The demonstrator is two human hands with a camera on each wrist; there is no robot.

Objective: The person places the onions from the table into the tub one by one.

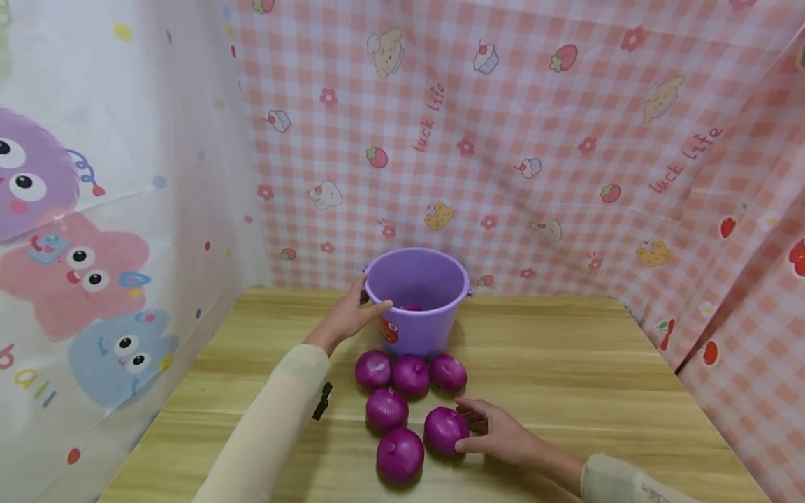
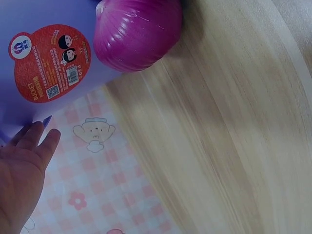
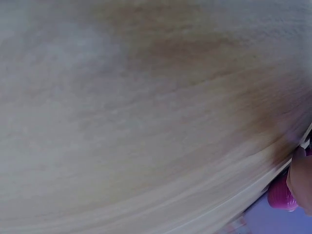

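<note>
Onion (image 1: 446, 431) out front on the wooden table (image 1: 566, 363), just beside the right hand (image 1: 497, 433), and that is the spot to watch! Sweeping from the left: a white curtain (image 1: 157, 105) with cartoon faces, then a pale sleeve (image 1: 270, 412) reaching over to the left hand (image 1: 346, 318), which holds the purple bucket (image 1: 434, 332) at its left side, thumb over the front of the rim, fingers round the outside. Low inside, a sliver of another onion (image 1: 411, 307) shows. Before the bucket sits a close row of three, the left one (image 1: 373, 370), the middle one (image 1: 411, 377) and the right one (image 1: 448, 372); towards the person come the second-row onion (image 1: 386, 411) and the nearest onion (image 1: 400, 457). Now the relation that counts: that first onion lies directly left of the right hand, plainly the nearer of the two, and it is roundish, with no clear long axis to favour. Thumb at its near side, fingers at its far side, apart around the right flank; whether they actually clamp it, I cannot tell, with the right wrist view catching mostly wood grain
</note>
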